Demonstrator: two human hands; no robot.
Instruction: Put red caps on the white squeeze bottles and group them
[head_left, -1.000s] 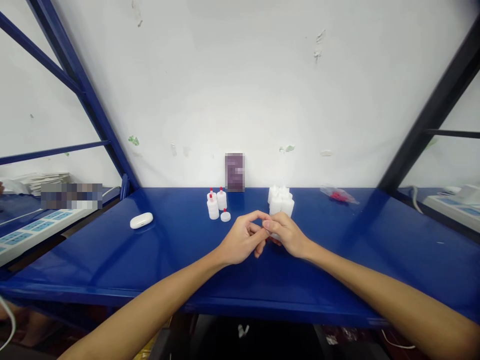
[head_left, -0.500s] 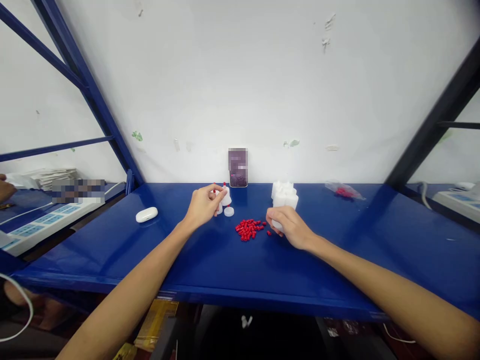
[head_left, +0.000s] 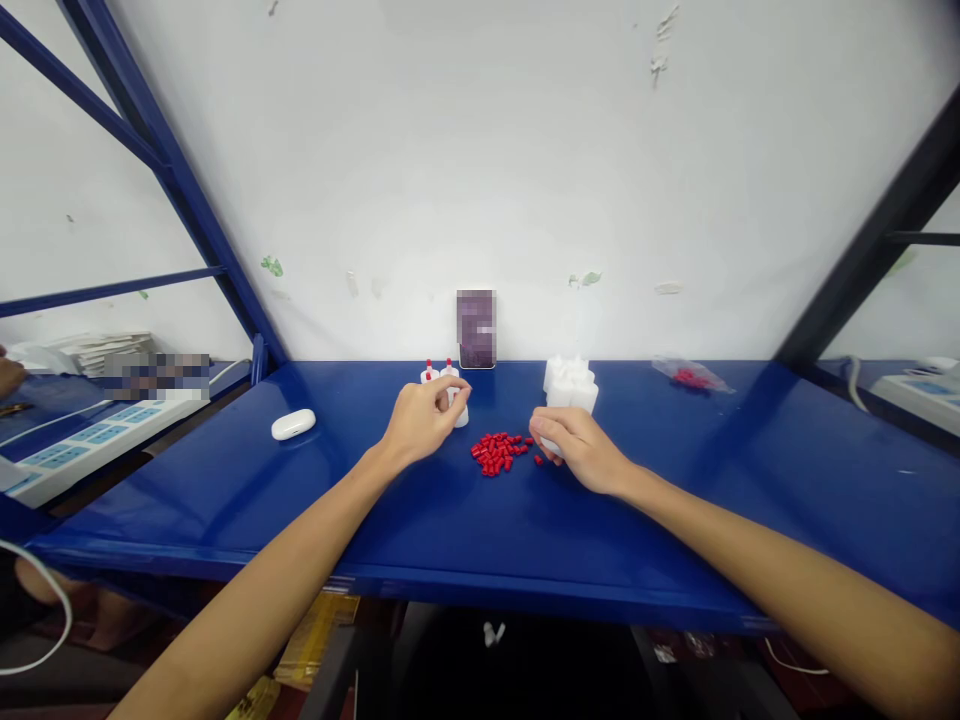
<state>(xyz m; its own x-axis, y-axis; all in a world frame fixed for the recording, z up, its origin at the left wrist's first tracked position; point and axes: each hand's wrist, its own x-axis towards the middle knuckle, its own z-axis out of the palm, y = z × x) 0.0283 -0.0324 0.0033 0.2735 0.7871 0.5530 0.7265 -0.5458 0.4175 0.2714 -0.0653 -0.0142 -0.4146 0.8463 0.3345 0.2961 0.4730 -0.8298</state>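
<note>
My left hand (head_left: 426, 418) is in front of several small white bottles with red tips (head_left: 448, 371), thumb and forefinger drawn together. Whatever lies between those fingertips is too small to tell. A white bottle (head_left: 551, 446) is wrapped in the fingers of my right hand (head_left: 576, 446), which hides most of it. Between the hands lies a pile of small red caps (head_left: 495, 454), with one loose cap (head_left: 538, 460) close to my right hand. Behind my right hand stands a cluster of white bottles (head_left: 571, 384).
A phone (head_left: 477, 330) leans on the wall at the back. A white case (head_left: 293, 425) sits on the blue table (head_left: 450, 580) at left, and a clear bag of red pieces (head_left: 691, 376) at back right. Power strips lie beyond both side frames.
My left hand has moved slightly right and towards me, off the red-tipped bottles, uncovering more of them. My right hand still holds the white bottle in nearly the same place.
</note>
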